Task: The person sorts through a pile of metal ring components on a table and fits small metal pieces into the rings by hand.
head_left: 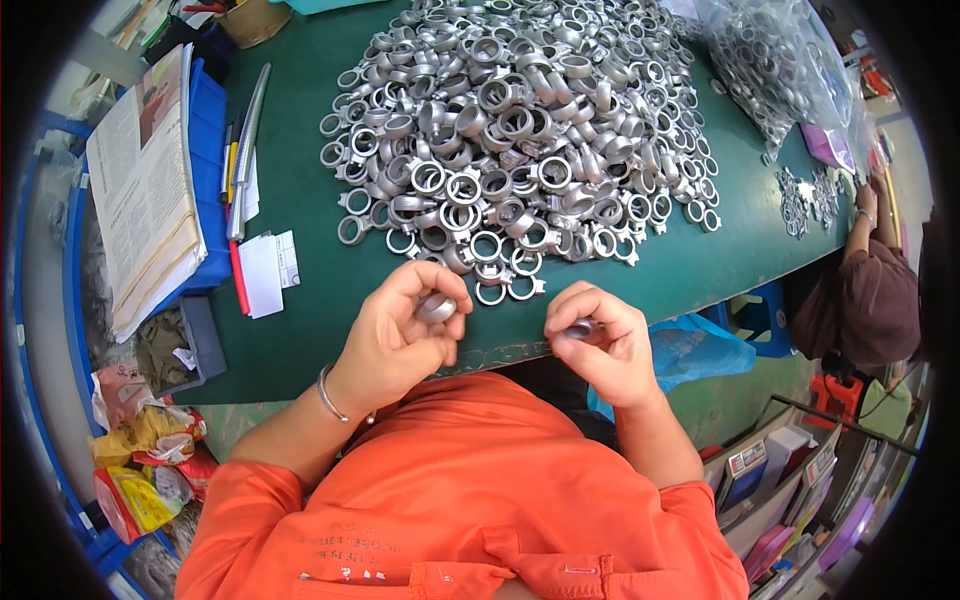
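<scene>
My left hand [412, 318] is closed around a grey metal ring [436, 308], held just above the table's near edge. In my right hand [602, 340], the thumb and fingers pinch another metal ring [581, 328], partly hidden by the fingers. Beyond both hands rises a large heap of silver metal rings [520, 140], many with small lugs on the side. A few rings at the heap's front, such as one loose ring [490, 293], lie close to my left fingers.
A green table [300, 350] bears the heap. On the left are a blue bin [208, 180] with newspapers [150, 170], a tapered metal rod [245, 150] and white cards [265, 275]. A plastic bag of rings [770, 70] lies far right, near another person [870, 290].
</scene>
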`<state>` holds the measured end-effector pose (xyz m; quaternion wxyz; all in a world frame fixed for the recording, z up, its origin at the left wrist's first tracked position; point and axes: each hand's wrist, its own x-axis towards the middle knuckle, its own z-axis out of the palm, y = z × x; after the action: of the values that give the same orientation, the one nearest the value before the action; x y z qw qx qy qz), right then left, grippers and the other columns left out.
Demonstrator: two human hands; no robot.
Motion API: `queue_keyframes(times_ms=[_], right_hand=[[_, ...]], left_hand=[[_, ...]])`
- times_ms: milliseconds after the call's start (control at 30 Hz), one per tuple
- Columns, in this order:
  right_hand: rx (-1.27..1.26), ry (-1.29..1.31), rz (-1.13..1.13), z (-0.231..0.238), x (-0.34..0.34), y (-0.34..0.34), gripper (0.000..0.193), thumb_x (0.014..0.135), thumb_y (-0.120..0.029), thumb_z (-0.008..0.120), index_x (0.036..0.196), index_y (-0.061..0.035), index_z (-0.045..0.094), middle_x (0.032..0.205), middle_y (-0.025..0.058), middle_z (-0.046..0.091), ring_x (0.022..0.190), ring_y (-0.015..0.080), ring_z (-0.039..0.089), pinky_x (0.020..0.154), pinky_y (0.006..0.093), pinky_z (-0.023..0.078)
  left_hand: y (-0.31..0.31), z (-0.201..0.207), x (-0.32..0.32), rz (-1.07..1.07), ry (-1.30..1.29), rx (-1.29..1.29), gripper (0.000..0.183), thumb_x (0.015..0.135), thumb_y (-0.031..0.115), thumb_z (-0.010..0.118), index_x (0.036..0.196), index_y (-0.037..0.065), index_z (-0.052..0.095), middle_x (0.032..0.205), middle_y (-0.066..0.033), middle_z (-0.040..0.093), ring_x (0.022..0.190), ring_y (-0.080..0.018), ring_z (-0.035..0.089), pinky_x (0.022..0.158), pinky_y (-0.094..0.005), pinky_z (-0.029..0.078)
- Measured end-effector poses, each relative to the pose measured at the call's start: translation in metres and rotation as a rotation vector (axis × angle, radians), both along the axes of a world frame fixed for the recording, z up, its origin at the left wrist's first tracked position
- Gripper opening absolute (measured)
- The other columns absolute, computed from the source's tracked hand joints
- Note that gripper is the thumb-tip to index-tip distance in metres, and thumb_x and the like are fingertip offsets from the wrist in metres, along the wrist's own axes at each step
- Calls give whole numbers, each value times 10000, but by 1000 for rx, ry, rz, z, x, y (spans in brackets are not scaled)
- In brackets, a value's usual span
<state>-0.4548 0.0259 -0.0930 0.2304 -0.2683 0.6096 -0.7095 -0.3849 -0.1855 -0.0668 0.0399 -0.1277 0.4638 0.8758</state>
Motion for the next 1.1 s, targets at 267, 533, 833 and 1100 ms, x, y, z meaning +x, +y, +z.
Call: queue_keyframes(times_ms=[267,533,833,1100], right_hand=[[791,793,-150,18,0,-26,172,709,-168,712,761,-66,584,721,87,481,680,270,549,569,383,460],[322,309,-114,14,-2,-3,174,694,7,728,801,-19,593,929,105,586,787,176,604,652,287,508],[-343,-529,74,-4,5,7,190,877,-6,522,1063,30,511,904,250,625,647,177,624,498,252,513],[-538,-734,172,8,-6,1,216,839,-27,545,1051,15,539,827,182,620,658,188,615,429,225,445]], left_hand=[[13,-9,-20,7,474,-1520,206,683,-16,685,869,35,613,783,-94,534,675,-277,548,593,-352,456],[3,0,-8,-73,313,-911,148,686,-46,705,782,19,613,915,-44,562,698,-104,507,583,-232,416],[-5,-25,7,-316,81,480,175,842,19,592,1014,-4,563,1028,-166,602,905,-218,617,707,-307,546],[-13,-16,6,-360,102,550,279,792,41,594,1052,-20,511,956,-190,526,651,-220,551,499,-267,479]])
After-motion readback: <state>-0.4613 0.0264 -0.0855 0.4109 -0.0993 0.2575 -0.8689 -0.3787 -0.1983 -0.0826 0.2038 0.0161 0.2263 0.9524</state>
